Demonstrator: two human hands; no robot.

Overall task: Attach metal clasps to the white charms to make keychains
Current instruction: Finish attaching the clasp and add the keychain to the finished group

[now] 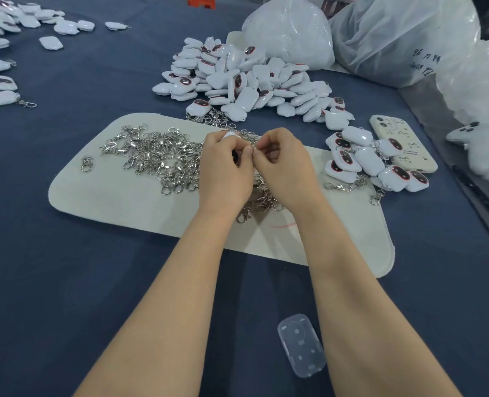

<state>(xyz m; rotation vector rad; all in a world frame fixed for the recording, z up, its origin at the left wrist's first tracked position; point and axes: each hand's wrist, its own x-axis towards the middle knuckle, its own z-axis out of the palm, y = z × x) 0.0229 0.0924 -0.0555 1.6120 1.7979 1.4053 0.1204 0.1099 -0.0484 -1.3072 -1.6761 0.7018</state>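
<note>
clear plastic case (pixel 301 345) before both hands, left hand (pixel 226 164) clutching white charm (pixel 229 135)

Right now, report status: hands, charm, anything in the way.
Left hand shut on charm. Right hand pinching at it, clasp hidden. Work over clasp pile; nothing blocking.

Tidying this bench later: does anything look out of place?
Mostly orderly. One lone clasp lies apart from the clasp pile at the mat's left end, and a clear plastic case sits alone on the cloth.
</note>
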